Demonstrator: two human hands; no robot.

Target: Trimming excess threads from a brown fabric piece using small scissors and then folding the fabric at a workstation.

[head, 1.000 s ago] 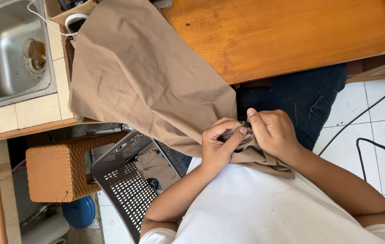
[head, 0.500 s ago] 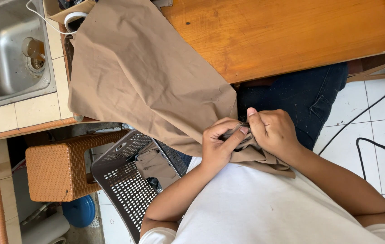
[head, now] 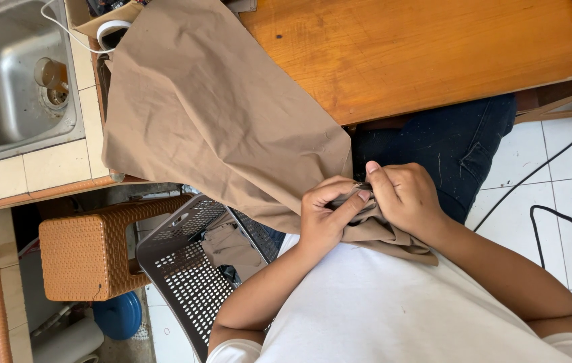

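- Hidden: a small dark item sits at the pinch point between the two hands; it is too small and too covered by fingertips to identify.
- Hidden: the near edge of the tan cloth is bunched under both hands, so its hem cannot be made out.
- Cut off: the metal sink runs off the top-left corner; the wooden tabletop runs off the top and right edges.
- Cut off: the person's arms leave the bottom edge; the white shirt fills the lower middle.
- Left hand: fingers curled closed, thumb and forefinger pinching a fold of the tan cloth.
- Right hand: fingers curled closed on the same fold, fingertips touching those of the left hand.
- Tan cloth location: one sheet, draped from the tabletop and the tiled counter edge down to the lap, over dark blue trousers.
- Count: two hands, one cloth in hand, one sink.
- Count: one grey perforated basket on the floor, holding another tan piece, its shape unclear.
- Count: one woven orange stool just beside the basket; one blue round object below it, partly hidden.
- Count: two dark cable runs on the white tiled floor; whether they are one cable cannot be told.
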